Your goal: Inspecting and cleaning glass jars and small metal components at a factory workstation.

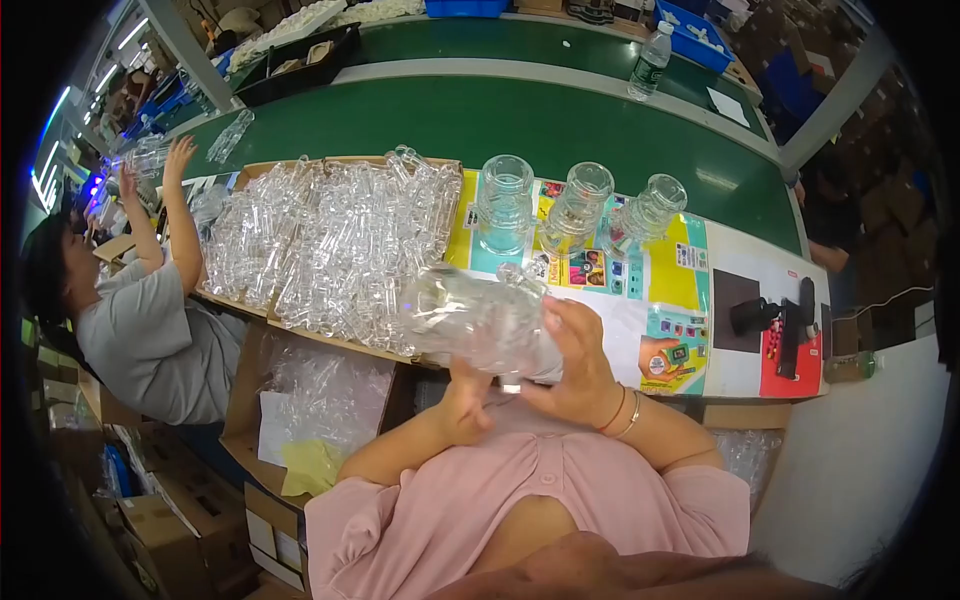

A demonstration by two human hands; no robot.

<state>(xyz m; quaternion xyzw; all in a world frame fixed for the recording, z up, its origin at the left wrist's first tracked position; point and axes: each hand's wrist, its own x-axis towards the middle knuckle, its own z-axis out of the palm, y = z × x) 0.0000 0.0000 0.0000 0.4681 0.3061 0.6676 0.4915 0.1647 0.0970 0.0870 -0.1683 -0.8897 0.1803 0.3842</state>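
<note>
So we've got a long green counter (440,110) with printed sheets (622,325) on it and cardboard boxes (455,200) beside them. Three clear jars (505,205) stand upright on the sheets; we'd guess those are done. A fourth jar (480,325) lies tilted in midair, so we'd call it in progress. Our right hand (578,360) curls round its right end; our left hand (466,400) is against its near side, grip hidden, so we can't tell. Tons of small clear pieces (360,225) still fill the boxes, so loads left.
</note>
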